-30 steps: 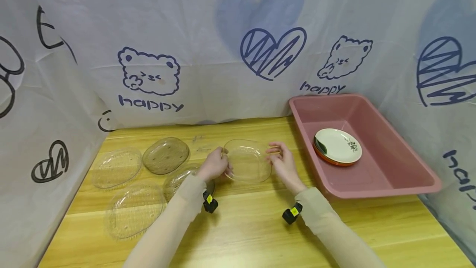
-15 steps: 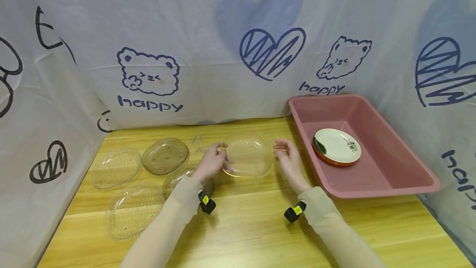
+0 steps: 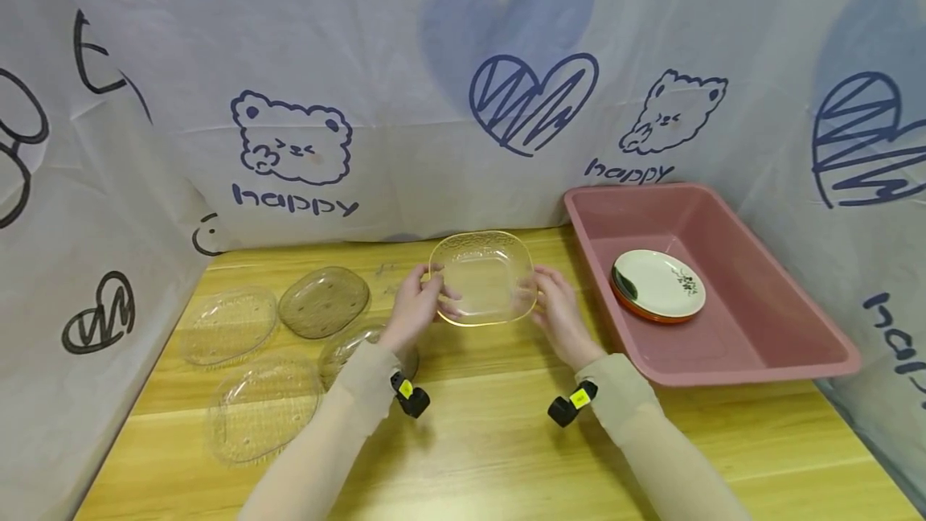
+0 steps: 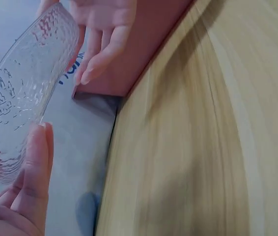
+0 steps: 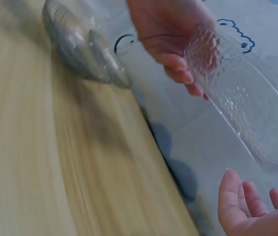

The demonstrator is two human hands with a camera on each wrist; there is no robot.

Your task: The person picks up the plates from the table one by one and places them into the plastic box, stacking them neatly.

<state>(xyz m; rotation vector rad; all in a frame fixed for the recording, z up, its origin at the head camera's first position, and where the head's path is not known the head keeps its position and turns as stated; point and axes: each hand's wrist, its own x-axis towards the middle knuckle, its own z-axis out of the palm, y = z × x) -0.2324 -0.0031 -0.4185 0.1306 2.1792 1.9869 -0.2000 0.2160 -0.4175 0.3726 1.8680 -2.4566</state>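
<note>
Above wood-grain table: clear dish, rounded corners, dimpled walls.

In the frame's centre, a clear, rounded, glass-looking dish, glossy and pebble-textured; right, a smooth pink rectangular plastic-looking tub; bottom, a yellow wood-grain tabletop, faintly shiny; top, a creased white cloth backdrop.

The table has a yellow wood-grain top; a pink tub stands at two o'clock; a clear dish lies between nine and ten o'clock; a second clear dish lies near it, at its five o'clock; a smoky brown dish is just beside the first, at its three o'clock; another tinted dish, partly hidden, lies between four and five o'clock from that.
</note>
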